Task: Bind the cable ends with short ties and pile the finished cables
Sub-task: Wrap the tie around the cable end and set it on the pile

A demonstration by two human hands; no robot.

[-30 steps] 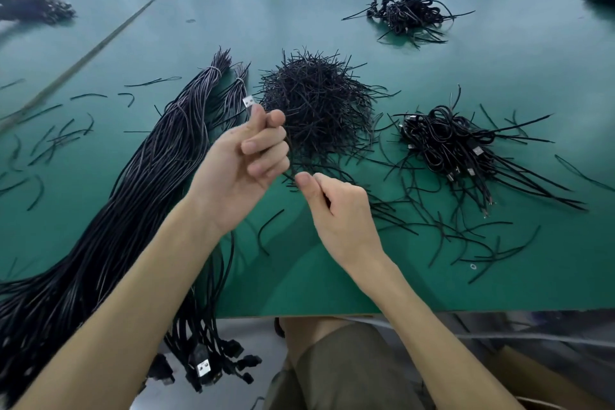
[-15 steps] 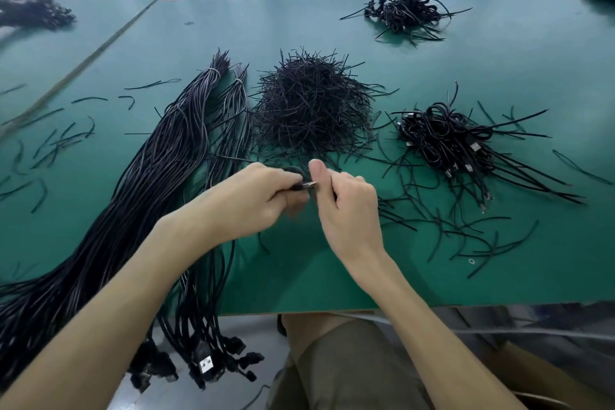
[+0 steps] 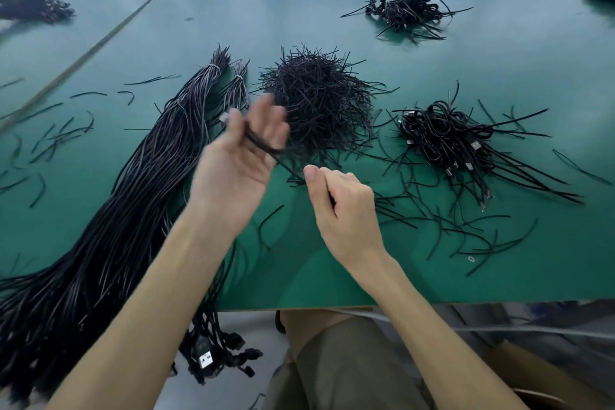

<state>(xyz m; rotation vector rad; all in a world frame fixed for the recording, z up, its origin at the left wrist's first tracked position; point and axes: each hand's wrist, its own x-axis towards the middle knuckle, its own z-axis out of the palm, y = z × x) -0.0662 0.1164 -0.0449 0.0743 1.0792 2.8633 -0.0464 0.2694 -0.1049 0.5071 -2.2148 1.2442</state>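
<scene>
My left hand [image 3: 233,170] is raised over the green table [image 3: 499,53], blurred by motion. It holds a black cable [image 3: 263,145] that crosses its palm, and the cable's pale plug end sticks out by the thumb. The cable runs down and right to my right hand [image 3: 346,206], whose fingers are curled round it just above the table. A heap of short black ties [image 3: 319,100] lies behind both hands. A pile of bound cables [image 3: 442,133] lies to the right.
A long bundle of loose black cables [image 3: 139,196] runs along the left, and its plugs [image 3: 209,356] hang over the front edge. Loose ties lie scattered about. Another cable pile [image 3: 406,12] sits at the back. Red stools stand beyond the table.
My left hand has lifted away from the right hand, up and to the left, taking the cable's plug end with it. My right hand has stayed low near the same spot.
</scene>
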